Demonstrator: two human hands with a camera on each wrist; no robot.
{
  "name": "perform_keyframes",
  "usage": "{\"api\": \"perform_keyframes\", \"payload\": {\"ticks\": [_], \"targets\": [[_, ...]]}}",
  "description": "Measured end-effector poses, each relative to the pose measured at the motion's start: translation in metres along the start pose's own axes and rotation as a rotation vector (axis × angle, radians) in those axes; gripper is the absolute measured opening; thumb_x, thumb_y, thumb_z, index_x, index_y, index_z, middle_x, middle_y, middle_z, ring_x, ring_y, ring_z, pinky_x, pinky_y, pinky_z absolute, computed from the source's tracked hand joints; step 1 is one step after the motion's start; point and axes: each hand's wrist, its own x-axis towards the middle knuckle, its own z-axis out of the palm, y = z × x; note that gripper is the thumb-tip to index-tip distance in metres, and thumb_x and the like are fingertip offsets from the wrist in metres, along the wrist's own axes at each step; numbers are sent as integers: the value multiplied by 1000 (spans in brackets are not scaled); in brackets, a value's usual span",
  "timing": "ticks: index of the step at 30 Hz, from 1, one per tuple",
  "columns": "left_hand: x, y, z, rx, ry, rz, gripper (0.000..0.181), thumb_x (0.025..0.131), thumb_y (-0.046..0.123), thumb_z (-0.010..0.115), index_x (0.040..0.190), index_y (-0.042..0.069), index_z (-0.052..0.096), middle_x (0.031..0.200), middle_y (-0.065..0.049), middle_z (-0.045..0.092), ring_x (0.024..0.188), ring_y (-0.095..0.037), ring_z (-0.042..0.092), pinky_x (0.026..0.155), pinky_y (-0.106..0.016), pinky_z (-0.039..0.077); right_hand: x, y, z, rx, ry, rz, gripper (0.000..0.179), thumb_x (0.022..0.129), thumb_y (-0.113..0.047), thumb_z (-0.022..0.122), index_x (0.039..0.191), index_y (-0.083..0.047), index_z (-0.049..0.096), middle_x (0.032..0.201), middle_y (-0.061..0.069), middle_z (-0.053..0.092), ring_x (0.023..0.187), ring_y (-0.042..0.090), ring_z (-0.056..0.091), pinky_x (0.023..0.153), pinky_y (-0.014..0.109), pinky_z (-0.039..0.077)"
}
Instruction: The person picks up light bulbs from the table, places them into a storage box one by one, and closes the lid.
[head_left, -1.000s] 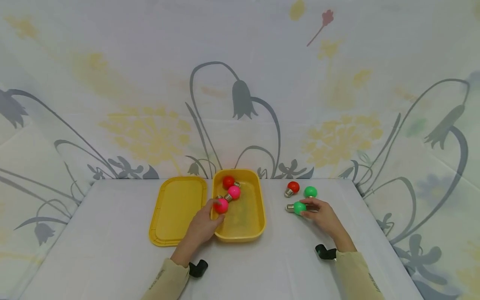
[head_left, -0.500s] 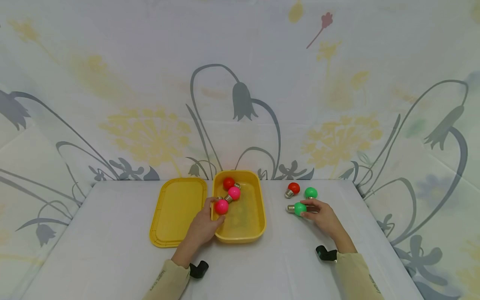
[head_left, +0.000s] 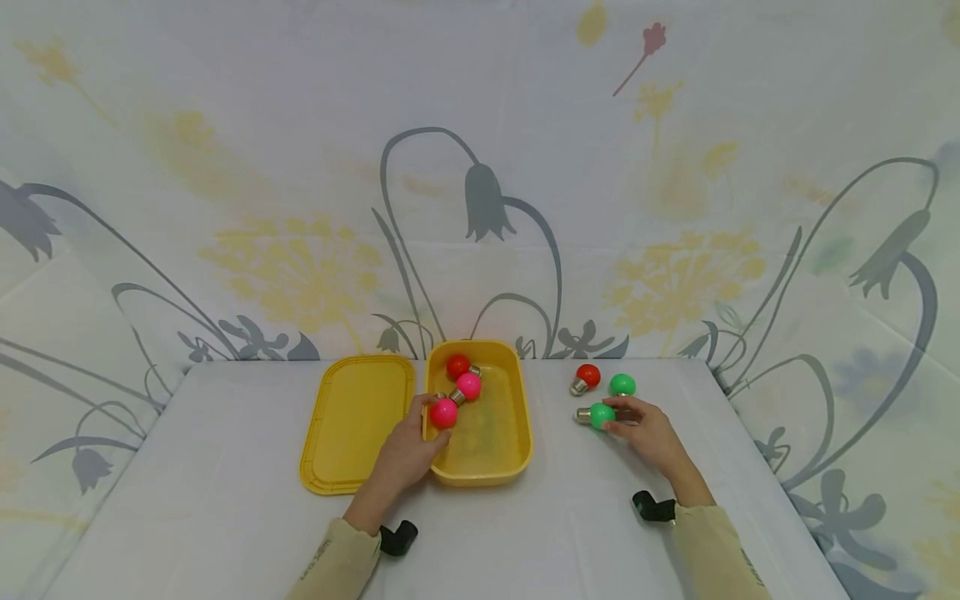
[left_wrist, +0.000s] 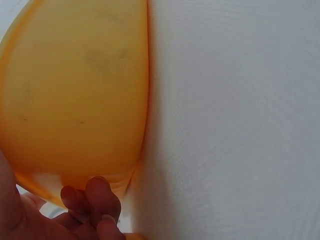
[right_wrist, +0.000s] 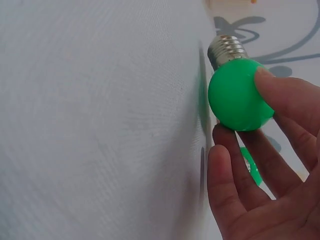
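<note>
the right hand (head_left: 647,431) pinched a green light bulb (head_left: 602,416), right of the yellow box (head_left: 480,480). the left hand (head_left: 409,447) was at the box's rim; if it grasped anything i could not tell. three bulbs (head_left: 469,386) lay inside, three were outside, so the work seemed half done.

There sat the yellow box (head_left: 483,481), upright and open-topped, corners rounded, walls faintly translucent! Out to the right of the box, well apart from it, the green bulb (head_left: 602,417) was pinched by its smooth round globe, tipped sideways, silver threaded base pointing back at the box! And right at the box's left rim, the nearer pink bulb (head_left: 444,414), shiny, base mostly hidden; resting or raised, you couldn't tell!
</note>
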Motion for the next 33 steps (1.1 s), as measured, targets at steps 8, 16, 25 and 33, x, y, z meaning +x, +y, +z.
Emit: {"api": "perform_keyframes", "payload": {"ticks": [8,16,25,33], "targets": [[0,2,-1,29,30,32,50,90,26,70,133,19,47,101,-10,61,82,-24,54,65,-32,46,-4,-3,-2,27,-12,4,43,89,-19,75,128,-5,63,127,21,61,116,41,59,85,44,52],[-1,0,-3,72,89,68,45,89,27,71,131,20,56,96,-6,63,80,-21,54,66,-31,47,-6,-9,-1,48,-4,-30,42,89,-17,76,127,-4,64,129,20,60,116,41,59,87,46,54],[0,-2,-17,84,-10,127,46,93,28,70,135,19,55,78,-1,53,74,-19,50,62,-31,42,-9,-25,-2,72,-1,-102,42,88,-11,76,127,-2,63,128,18,60,116,38,59,90,41,53],[1,-11,-27,-34,-108,142,40,95,23,68,135,20,60,84,-2,52,80,-19,50,61,-28,43,-11,-35,1,101,1,-154,38,87,-10,76,123,-2,66,122,15,62,114,37,60,87,26,53]]}}
